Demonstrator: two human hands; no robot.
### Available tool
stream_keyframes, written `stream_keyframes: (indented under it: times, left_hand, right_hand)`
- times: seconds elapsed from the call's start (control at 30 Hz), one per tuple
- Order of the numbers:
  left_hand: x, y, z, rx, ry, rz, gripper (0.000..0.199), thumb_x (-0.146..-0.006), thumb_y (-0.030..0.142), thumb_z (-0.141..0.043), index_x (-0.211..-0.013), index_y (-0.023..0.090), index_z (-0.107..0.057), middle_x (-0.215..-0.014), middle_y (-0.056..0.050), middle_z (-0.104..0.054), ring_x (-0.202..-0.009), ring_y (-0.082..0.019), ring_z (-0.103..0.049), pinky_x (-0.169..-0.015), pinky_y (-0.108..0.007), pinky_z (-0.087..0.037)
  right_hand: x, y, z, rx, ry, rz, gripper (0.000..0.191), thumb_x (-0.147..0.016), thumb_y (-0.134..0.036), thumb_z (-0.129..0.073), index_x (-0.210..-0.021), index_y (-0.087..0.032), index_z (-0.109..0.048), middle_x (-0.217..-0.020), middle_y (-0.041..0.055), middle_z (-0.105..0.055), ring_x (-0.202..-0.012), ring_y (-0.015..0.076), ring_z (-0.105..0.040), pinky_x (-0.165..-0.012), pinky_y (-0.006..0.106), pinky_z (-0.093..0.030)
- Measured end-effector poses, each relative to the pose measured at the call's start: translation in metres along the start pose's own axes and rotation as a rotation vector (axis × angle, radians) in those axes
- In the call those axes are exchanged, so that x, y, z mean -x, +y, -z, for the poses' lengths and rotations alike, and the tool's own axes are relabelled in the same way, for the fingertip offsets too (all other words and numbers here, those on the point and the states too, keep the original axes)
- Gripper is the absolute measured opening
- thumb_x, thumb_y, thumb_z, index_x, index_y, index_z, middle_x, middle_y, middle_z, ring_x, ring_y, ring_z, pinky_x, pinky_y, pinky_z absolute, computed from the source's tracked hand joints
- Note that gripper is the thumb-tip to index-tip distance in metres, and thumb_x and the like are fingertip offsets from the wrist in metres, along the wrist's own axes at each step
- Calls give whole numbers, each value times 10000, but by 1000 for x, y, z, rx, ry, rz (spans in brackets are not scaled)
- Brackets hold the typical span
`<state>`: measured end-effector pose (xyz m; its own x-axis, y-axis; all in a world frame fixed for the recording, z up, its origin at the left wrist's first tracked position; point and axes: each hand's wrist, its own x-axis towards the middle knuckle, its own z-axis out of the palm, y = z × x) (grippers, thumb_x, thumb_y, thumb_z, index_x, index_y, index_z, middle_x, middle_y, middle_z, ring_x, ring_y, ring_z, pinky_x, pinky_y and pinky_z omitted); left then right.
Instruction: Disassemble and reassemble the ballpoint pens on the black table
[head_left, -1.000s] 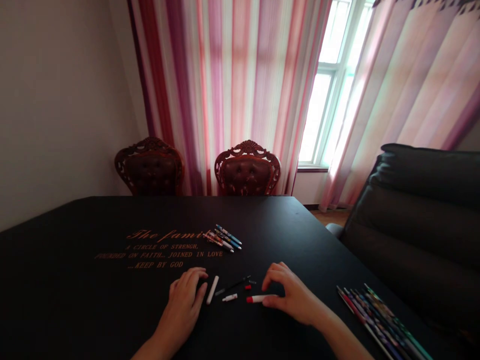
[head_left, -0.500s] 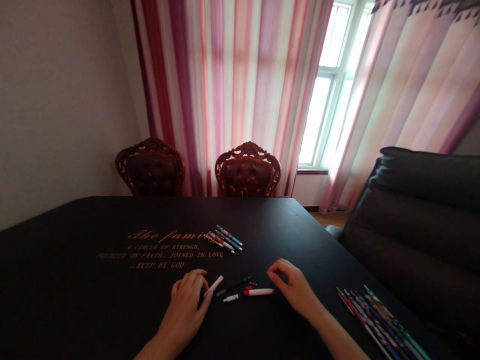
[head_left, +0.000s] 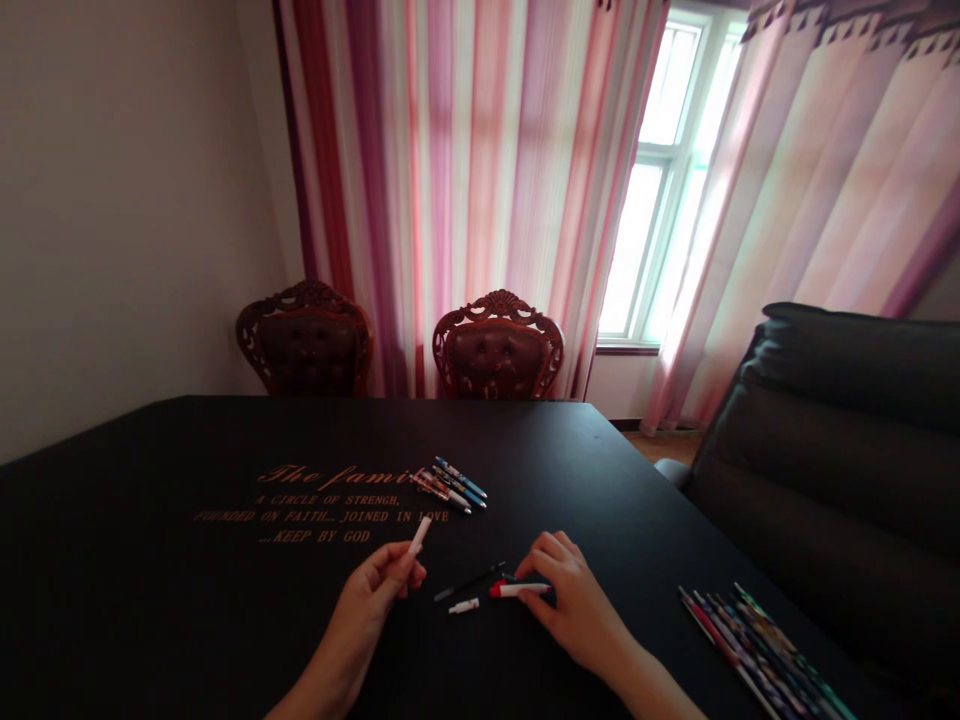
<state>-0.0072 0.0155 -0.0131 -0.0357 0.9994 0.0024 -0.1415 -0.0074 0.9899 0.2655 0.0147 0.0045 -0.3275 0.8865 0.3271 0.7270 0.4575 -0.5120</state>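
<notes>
A white pen barrel [head_left: 421, 535] points up and away from my left hand [head_left: 384, 580], pinched between thumb and fingertips above the table. My right hand [head_left: 568, 590] is low over the table, thumb and forefinger apart on either side of a white pen with red ends [head_left: 510, 590]. That pen lies on the table, partly covered by the hand; whether the fingers press on it is hard to see. Between the hands lie a thin dark refill [head_left: 471, 581] and a short white pen piece [head_left: 463, 606]. A tiny part beside my right fingertips is too small to make out.
Several patterned pens [head_left: 450, 485] lie together farther back on the black table [head_left: 187, 620]. Another row of pens [head_left: 761, 650] lies at the right. Two carved chairs [head_left: 499, 350] stand behind the table, and a dark armchair [head_left: 840, 440] is at the right.
My left hand has raised the white barrel off the table and turned it more upright. My right hand has moved left and down to the red and white pen.
</notes>
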Motion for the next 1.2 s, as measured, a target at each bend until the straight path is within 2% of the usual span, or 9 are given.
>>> stream_keyframes:
  times: [0.3,0.47,0.7,0.87,1.2]
  left_hand:
    - [-3,-1,3,169,-1,107,354,-704,453,-773,-905,161,-759,-771,-25,-696,-721,-137,-589,-660,-228,-427]
    - [-2,-1,0,81,-34,92,386,-673,481,-783,-880,156,-770,-740,-26,-688,-705,-151,-569,-651,-241,-409]
    - [-2,-1,-1,123,-70,125,432,-666,506,-783,-915,155,-755,-737,-36,-723,-682,-136,-550,-644,-229,-381]
    - [-1,-1,-2,113,-89,121,442,-675,523,-769,-909,150,-743,-763,-51,-740,-697,-150,-573,-659,-244,-377]
    - [-5,-5,-2,35,-131,66,428,-732,533,-713,-894,137,-732,-728,-42,-722,-659,-143,-553,-636,-253,-353]
  right_hand:
    - [1,1,5,19,-69,26,67,-800,-209,-669,-820,-272,-681,-943,11,-589,-941,228,-506,-861,384,-382]
    - [-3,-4,-3,12,-3,-12,107,-855,-183,-606,-844,-261,-679,-908,4,-602,-927,207,-510,-841,354,-368]
    - [-8,-11,-16,76,56,-23,105,-832,-188,-653,-748,-250,-669,-858,-16,-612,-903,196,-508,-834,346,-330]
    - [-9,-13,-25,128,133,-104,159,-827,-205,-648,-669,-226,-634,-809,2,-611,-874,209,-510,-801,344,-337]
    - [-10,-17,-28,144,153,-147,145,-789,-173,-668,-670,-219,-598,-761,-3,-614,-833,213,-519,-759,338,-335]
